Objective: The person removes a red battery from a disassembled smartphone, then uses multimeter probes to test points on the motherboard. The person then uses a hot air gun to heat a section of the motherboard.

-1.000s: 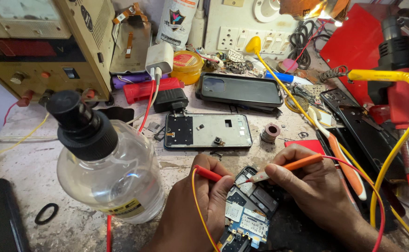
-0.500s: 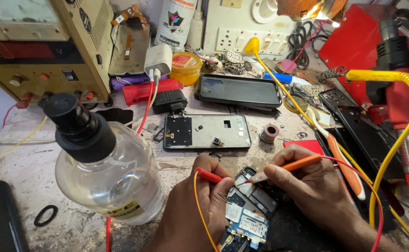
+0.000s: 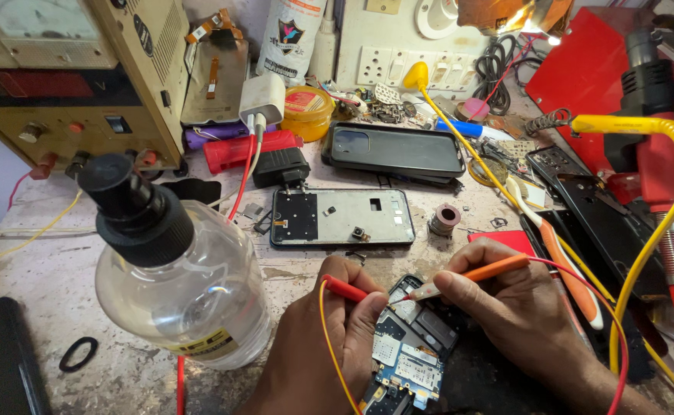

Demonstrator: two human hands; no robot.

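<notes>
Both hands are down at the near edge of the cluttered bench, working over an opened phone [image 3: 410,350] whose circuit boards lie bare between them. The left hand [image 3: 317,346] is closed around a red probe [image 3: 344,288] with a yellow lead, its tip pressed to the upper edge of the board. The right hand [image 3: 517,307] pinches an orange probe [image 3: 471,275] with a red lead, and its metal point comes in from the right to meet the same corner of the board, so the two tips sit close together. Just left of the left hand stands a clear bottle [image 3: 179,288] with a black pump cap, and a small black ring [image 3: 78,354] lies on the bench beside it. Further back, a phone frame [image 3: 342,217] lies flat, with a dark phone [image 3: 394,151] face down behind it and a small metal spool [image 3: 444,219] to its right. A beige power supply [image 3: 75,77] fills the far left corner.
</notes>
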